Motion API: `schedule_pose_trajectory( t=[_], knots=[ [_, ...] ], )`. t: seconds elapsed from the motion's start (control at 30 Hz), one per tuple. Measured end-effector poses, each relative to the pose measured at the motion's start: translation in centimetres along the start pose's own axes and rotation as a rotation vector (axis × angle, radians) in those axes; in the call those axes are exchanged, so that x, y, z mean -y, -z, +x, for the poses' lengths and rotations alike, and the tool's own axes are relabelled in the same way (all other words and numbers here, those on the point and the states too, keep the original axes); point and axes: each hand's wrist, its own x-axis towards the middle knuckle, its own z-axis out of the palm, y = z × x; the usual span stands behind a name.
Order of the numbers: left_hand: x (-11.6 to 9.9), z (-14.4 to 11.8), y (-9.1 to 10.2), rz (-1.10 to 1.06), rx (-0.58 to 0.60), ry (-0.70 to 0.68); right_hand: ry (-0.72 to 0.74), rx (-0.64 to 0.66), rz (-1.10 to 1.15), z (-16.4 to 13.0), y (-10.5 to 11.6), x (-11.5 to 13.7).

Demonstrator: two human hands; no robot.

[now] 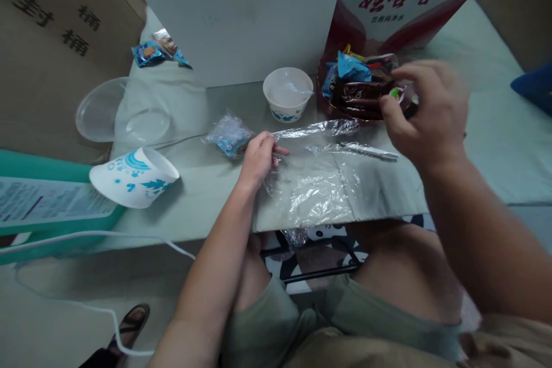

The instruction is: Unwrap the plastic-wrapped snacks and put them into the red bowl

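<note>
so the clear plastic bag (321, 187) is lying flat on the grey board (388, 195), and i'm using it as my landmark for everything else. the left hand (257, 158) is pinning the bag's left edge, fingers curled down and pressed together onto the film. the right hand (425, 112) is hovering up past the bag's far right corner, thumb and fingers clamped on a dark brown snack packet (360, 98) that's sitting over the heap of packets (353, 72).

imo the way to do this bit well is keeping the left hand weighing the film down so it isn't sliding, and pinching just one packet at its end instead of dragging the whole heap along.

counting, biggest first: one red printed carton (405, 0) beyond the bag, one clear lid (123, 112) far left of it, two paper bowls, one tipped over (133, 175) to the left and one upright (287, 94) just behind it, one crinkly blue wrapper (228, 137) touching near the left hand, and one white stick thing (371, 152) lying on the bag's far edge.
</note>
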Motion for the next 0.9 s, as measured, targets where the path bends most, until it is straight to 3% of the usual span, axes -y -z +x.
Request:
schedule_pose_trajectory(
  t=[0.07,0.23,0.33,0.43,0.57,0.63,0.77,0.9],
  knots=[
    [-0.2,-0.1,0.5,0.040,0.064,-0.002,0.018,-0.066,0.135,-2.3,-0.1,1.1],
    [0.0,-0.8,1.6,0.088,0.210,-0.020,0.038,0.118,0.171,-7.0,-3.5,2.0],
    [0.6,-1.5,2.4,0.105,0.321,-0.066,0.004,0.177,0.155,-7.4,-4.6,1.8],
    [1.2,-2.1,3.5,0.168,0.365,-0.175,-0.105,0.145,0.289,-6.9,-4.4,1.5],
    [2.0,-2.5,4.7,0.249,0.342,-0.287,-0.327,-0.016,0.507,-6.4,-3.3,1.5],
    [2.4,-2.1,4.8,0.179,0.253,-0.303,-0.341,-0.032,0.629,-6.3,-2.3,1.7],
    [2.7,-0.3,4.2,-0.252,0.024,-0.367,-0.241,0.117,0.774,-6.7,-0.4,1.7],
    [2.0,0.7,3.2,-0.561,0.009,-0.354,-0.231,0.231,0.730,-7.2,-1.1,0.7]
  ],
)
